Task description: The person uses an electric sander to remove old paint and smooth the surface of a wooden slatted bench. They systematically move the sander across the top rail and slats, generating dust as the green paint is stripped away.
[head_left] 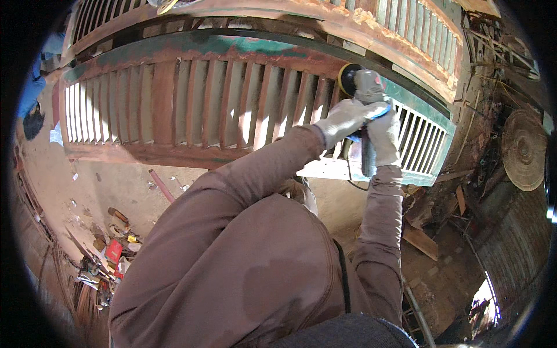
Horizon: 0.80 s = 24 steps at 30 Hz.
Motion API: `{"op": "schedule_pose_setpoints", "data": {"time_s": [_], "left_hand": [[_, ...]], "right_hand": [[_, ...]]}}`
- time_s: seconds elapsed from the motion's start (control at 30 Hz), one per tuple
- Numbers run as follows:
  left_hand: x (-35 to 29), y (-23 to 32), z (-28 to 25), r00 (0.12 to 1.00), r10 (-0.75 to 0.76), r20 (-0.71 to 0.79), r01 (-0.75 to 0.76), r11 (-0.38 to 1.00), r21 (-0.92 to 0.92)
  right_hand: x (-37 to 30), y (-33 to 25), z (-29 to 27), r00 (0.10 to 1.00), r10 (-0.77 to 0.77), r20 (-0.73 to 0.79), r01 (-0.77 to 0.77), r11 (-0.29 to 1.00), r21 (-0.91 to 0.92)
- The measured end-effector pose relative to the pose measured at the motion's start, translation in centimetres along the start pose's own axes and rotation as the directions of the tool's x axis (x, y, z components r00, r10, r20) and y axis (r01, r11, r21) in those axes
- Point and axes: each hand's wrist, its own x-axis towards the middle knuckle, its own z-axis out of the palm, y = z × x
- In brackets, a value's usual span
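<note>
At the far left I saw a part of a person in blue clothing (pixel 29 95), close to the end of a long louvred shutter (pixel 264 98). At the near left a heap of clutter (pixel 96 278) lay on the ground (pixel 116 180), with a red object (pixel 114 250) among it, and a reddish stick (pixel 161 185) lay between this heap and the shutter. The shutter reached across to the right; it was mostly reddish brown, with green along its far rail, and its right end was green. On its far side there was a second shutter (pixel 354 22), brown and with slats also.

Over the right part of the nearer shutter was an angle grinder (pixel 370 86), with its yellow-rimmed disc (pixel 348 80) at the far rail; whether they touched, I could not tell. The left hand (pixel 343 120), in a whitish glove, grasped the grinder beside a blue part. The right hand (pixel 385 138), gloved likewise, was closed around its body, just to the right.

Farther right, wooden boards (pixel 420 243) lay near, a round woven piece (pixel 524 153) stood farther away, and a corrugated sheet (pixel 510 249) was at the edge.
</note>
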Motion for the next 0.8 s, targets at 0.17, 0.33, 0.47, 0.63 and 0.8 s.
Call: {"op": "schedule_pose_setpoints", "data": {"time_s": [0.17, 0.33, 0.47, 0.63, 0.8], "left_hand": [[1.7, 1.7, 2.2, 0.991, 0.124, 0.053, -0.126, 0.991, 0.046], [-3.3, 4.6, -2.8, 0.996, 0.03, -0.078, -0.026, 0.998, 0.052], [-4.1, 3.2, -9.7, 0.934, 0.211, -0.29, -0.266, 0.95, -0.167], [-6.7, 5.4, -12.4, 0.892, 0.274, -0.36, -0.346, 0.925, -0.154], [-1.7, 1.4, -8.3, 0.803, 0.567, -0.185, -0.412, 0.752, 0.515]], "right_hand": [[2.7, 2.7, -2.3, 0.999, -0.022, -0.035, 0.021, 1.0, -0.011], [2.1, -5.0, 1.5, 0.997, -0.056, 0.056, 0.062, 0.992, -0.107], [0.7, -17.2, 6.5, 0.979, -0.138, 0.152, 0.175, 0.949, -0.262], [2.1, -20.7, 9.3, 0.954, -0.168, 0.248, 0.251, 0.901, -0.354], [4.4, -11.7, 4.9, 0.939, -0.279, 0.2, 0.324, 0.913, -0.247]]}}
